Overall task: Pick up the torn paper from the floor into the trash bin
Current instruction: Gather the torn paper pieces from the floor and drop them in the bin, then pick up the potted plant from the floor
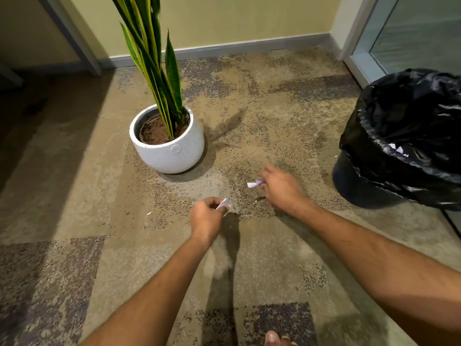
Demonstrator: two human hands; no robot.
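My left hand (207,217) is low over the carpet, its fingers pinched on a small white torn paper piece (224,204). My right hand (280,187) is a little farther ahead and to the right, closed on another white paper scrap (255,183) that sticks out to the left of the fingers. A tiny white paper scrap (149,213) lies on the carpet left of my left hand. The trash bin (359,181), lined with a black bag, stands at the right; white paper bits (398,148) show inside it.
A white round pot (172,156) with a tall green striped plant stands ahead and left of my hands. A wall with a grey baseboard (237,49) runs behind. A glass door (411,36) is at the far right. My toes (277,339) show at the bottom.
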